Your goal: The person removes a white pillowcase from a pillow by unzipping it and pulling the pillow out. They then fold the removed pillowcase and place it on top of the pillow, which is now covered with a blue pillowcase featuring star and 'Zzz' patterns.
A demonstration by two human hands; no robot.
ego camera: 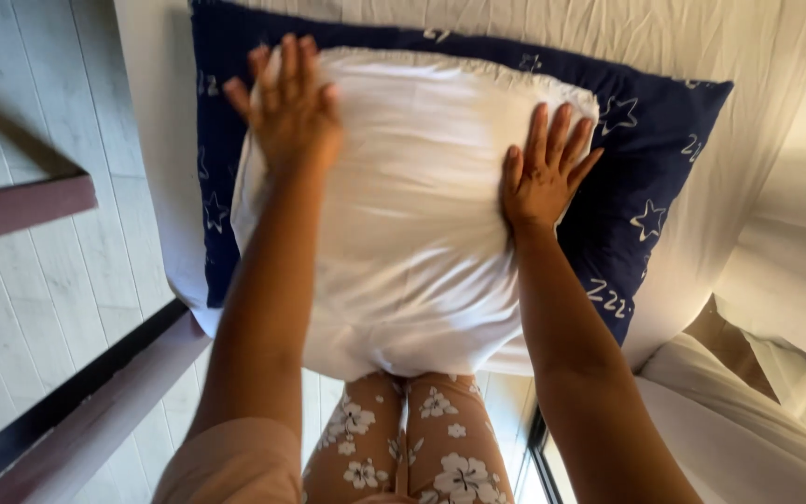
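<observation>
Where the view starts nearest, floral-print trousers [422, 453] show at bottom centre, both forearms reaching out over them. White pillow [412, 215] lies on top of a dark blue star-print pillow [650, 168], which rests on the white sheet [748, 56]. Right hand [545, 173] flat on the white pillow's right edge, fingers slightly spread, gripping nothing. Left hand [286, 107] further out near its top-left corner, fingers splayed, palm down. Pale plank floor [30, 280] to the left.
</observation>
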